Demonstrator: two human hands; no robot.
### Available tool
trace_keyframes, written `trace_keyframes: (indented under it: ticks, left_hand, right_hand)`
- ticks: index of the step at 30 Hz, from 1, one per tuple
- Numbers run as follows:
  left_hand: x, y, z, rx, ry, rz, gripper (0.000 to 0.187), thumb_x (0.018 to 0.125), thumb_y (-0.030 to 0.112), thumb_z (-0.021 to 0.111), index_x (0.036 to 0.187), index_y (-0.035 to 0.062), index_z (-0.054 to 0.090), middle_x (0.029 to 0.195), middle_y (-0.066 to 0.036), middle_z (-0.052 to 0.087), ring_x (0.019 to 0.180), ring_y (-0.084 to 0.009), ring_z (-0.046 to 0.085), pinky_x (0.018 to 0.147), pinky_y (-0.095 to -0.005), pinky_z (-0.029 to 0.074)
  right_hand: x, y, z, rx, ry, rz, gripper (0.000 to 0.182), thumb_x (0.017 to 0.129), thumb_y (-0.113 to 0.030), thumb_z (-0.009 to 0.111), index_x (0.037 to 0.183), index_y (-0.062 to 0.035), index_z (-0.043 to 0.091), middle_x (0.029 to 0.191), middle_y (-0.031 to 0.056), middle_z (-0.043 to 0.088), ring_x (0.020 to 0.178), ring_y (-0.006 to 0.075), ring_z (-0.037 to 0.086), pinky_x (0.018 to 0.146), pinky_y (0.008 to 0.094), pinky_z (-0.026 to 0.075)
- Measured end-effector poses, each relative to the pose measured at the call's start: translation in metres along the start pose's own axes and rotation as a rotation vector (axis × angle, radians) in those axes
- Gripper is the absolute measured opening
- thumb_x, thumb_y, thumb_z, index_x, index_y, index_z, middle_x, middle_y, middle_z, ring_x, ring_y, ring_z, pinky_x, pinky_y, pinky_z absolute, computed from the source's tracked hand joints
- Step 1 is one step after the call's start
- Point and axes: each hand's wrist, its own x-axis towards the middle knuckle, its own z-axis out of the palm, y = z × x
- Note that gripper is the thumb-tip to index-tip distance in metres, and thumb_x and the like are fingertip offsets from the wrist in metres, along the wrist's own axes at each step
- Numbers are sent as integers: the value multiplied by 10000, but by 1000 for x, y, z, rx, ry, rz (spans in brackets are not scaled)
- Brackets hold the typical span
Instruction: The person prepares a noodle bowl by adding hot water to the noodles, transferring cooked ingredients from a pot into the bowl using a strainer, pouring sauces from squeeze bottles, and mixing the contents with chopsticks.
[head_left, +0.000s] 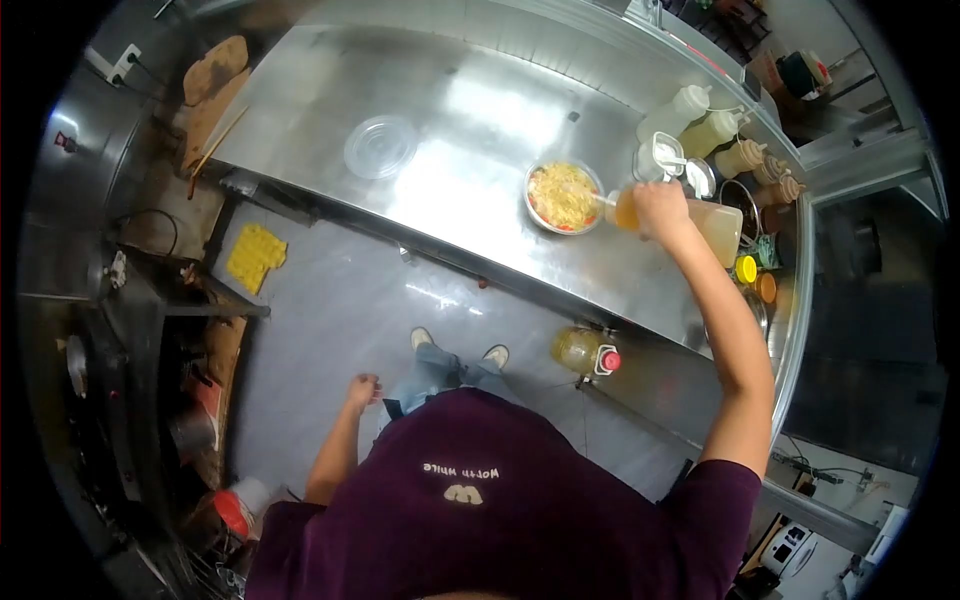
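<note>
My right hand (660, 208) is closed around a squeeze bottle (716, 232) of amber liquid. It is tipped on its side, its nozzle pointing left at the rim of a round clear plastic bowl (563, 192). Shredded yellow food with orange-red bits fills this bowl, which stands on the steel counter (450, 215). Whether liquid is flowing out cannot be made out. Left of the bowl lies a clear round lid (381, 147). My left hand (366, 389) hangs low beside my leg, away from the counter, with its fingers loosely bent and no object visible in them.
Several squeeze bottles (690, 105) line the counter's right edge, near a white tub (662, 155) and a yellow-capped jar (745, 269). Below, a jug of yellow oil (580, 350) stands on the floor. A yellow cloth (257, 257) lies at left; a stick (222, 145) overhangs the counter's left end.
</note>
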Motion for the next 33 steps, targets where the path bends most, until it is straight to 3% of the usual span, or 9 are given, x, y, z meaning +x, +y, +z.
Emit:
trace_keyframes:
  ticks: [4,7,8,12,17,22,26,29,33]
  left_hand:
    - [1,1,-5,-22,11,5,251,833,249,477,975,53,541,787,-62,595,619,-146,571,534,-277,455]
    - [7,10,-5,19,-26,-9,255,842,255,468,985,54,535,806,-61,594,616,-143,564,542,-269,454]
    - [8,13,-4,-16,-18,22,256,846,257,464,984,54,535,806,-62,594,618,-142,563,544,-268,454]
    - [10,25,-10,-69,4,103,257,859,264,447,975,55,540,801,-63,594,631,-139,561,550,-265,452]
    - [-6,27,1,25,-12,4,252,866,251,436,972,49,544,797,-65,591,647,-140,560,560,-270,449]
    - [-19,34,6,-27,7,96,247,870,240,433,983,47,538,791,-57,588,647,-135,555,556,-271,441]
    - [-27,24,9,-22,18,92,266,878,256,442,975,27,535,749,-60,574,619,-132,540,524,-265,439]
    - [-15,-9,12,-89,-35,51,253,878,238,451,960,17,544,743,-72,573,617,-132,536,534,-273,448]
    - [20,7,-7,167,-86,257,251,848,199,483,966,-14,543,778,-110,591,654,-169,562,595,-294,477]
  right_hand:
    - [3,-22,-14,83,20,-85,288,510,-173,762,751,-95,625,737,55,647,684,205,638,604,362,476]
    - [25,-17,-11,137,111,9,295,517,-155,759,776,-93,635,740,53,648,697,204,638,595,349,478]
    - [23,-7,-12,105,-44,22,300,511,-157,765,776,-95,639,746,47,649,713,204,637,584,343,478]
    - [-4,-7,-2,92,-88,35,330,481,-175,784,767,-89,642,784,48,653,757,198,634,592,342,483]
    - [5,-3,-4,185,-90,22,480,470,-267,800,842,-44,595,785,102,637,759,254,623,674,339,489]
    - [-19,19,19,317,-80,76,601,485,-323,781,945,-24,537,826,148,624,793,296,608,714,382,475]
    - [-44,4,53,901,21,272,632,515,-362,752,985,-7,522,919,199,600,883,344,578,761,412,461]
    - [-66,-26,92,1524,433,290,626,554,-316,748,1028,19,516,931,152,606,867,241,593,777,342,454]
    - [-153,-83,95,1889,793,657,425,646,-169,729,980,19,547,927,81,606,842,150,570,760,296,448]
